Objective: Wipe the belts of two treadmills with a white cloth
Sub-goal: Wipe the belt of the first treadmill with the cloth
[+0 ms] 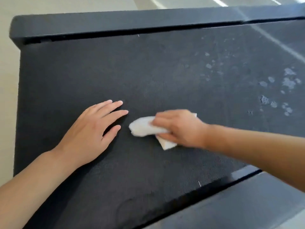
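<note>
Left hand (92,129) flat on belt (148,71); right hand (179,128) grips cloth (142,127) mid-belt

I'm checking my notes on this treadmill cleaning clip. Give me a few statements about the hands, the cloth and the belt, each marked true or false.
1. The right hand grips the white cloth. True.
2. The left hand holds a spray bottle. False: it rests flat on the belt, fingers straight, holding nothing.
3. Pale spots mark the belt to the right of the cloth. True.
4. The cloth lies on the floor. False: it is pressed on the belt.
</note>
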